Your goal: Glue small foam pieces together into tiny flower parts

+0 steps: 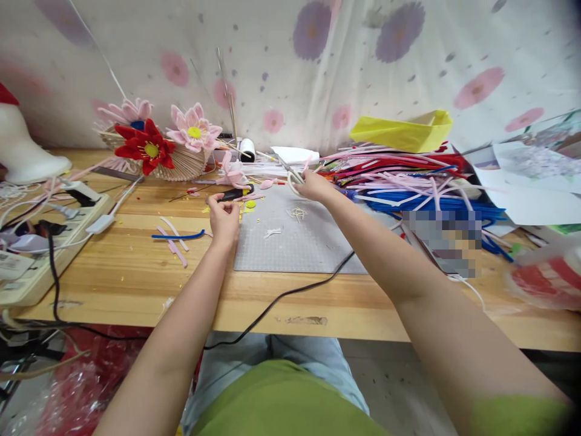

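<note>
The left hand (223,216) rests at the left edge of a grey cutting mat (295,239) on the wooden table (136,272), its fingers curled together, with the fingertips touching or just beside a black tool (233,194) that lies on the table; whether the fingers actually grip it is hard to tell at this size. The right hand (313,185) reaches to the far edge of the mat, fingers closed around the pale handles of a pair of scissors (290,172) whose blades point up and away to the left. Just right of that hand lies a big heap of pipe cleaners (408,175) in pink, red, blue and white, with a yellow paper tray (402,131) behind it. Left of the hands, a blue strip (178,236) and pink strips (175,245) lie on the bare wood. Further back stands a basket of red and pink flowers (157,145), and a power strip (40,242) sits at the left edge. A black cord (290,293) runs across the table front.
</note>
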`<state>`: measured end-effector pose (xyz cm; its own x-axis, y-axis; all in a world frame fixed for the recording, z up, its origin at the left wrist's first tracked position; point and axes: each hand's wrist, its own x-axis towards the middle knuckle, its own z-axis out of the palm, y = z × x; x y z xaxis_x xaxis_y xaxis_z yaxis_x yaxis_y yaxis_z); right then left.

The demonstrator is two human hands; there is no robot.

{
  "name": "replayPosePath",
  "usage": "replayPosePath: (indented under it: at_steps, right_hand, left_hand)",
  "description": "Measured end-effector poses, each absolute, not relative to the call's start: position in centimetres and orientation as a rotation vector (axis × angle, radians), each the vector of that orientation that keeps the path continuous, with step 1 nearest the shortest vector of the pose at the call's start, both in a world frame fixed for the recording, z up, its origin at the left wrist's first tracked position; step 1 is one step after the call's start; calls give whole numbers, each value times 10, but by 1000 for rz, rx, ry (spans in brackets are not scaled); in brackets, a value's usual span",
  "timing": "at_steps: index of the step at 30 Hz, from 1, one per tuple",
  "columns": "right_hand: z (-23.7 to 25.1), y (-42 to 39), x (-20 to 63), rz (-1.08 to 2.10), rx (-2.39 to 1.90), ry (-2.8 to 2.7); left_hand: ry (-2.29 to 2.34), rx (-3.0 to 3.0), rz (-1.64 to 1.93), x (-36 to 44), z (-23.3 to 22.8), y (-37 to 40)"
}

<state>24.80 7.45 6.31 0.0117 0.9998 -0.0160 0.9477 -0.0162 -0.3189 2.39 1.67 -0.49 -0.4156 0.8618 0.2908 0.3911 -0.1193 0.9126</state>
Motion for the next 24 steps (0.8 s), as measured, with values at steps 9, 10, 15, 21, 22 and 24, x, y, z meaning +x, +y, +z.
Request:
replayPosePath:
  at_steps: [9, 10, 15, 21, 22, 24]
  right_hand:
    - [40, 94, 249, 33, -2247, -2322]
    - [38, 96, 249, 29, -2242, -2329]
    - [32, 101, 248, 68, -2159, -2246]
    - [22, 89, 251, -17, -1780, -2118]
    - [21, 84, 253, 11, -1725, -2099]
    - [18, 70, 258, 118, -1636, -2080]
  left_hand:
    - [1500, 1884, 1050, 54, 5, 29]
    - [1502, 1951, 969, 59, 7, 32]
    - [1484, 2145, 695, 85, 11, 40]
    - [1384, 2129, 707, 92, -1, 45]
    - [1379, 2112, 717, 90, -2, 45]
    - [1383, 2081, 745, 87, -4, 44]
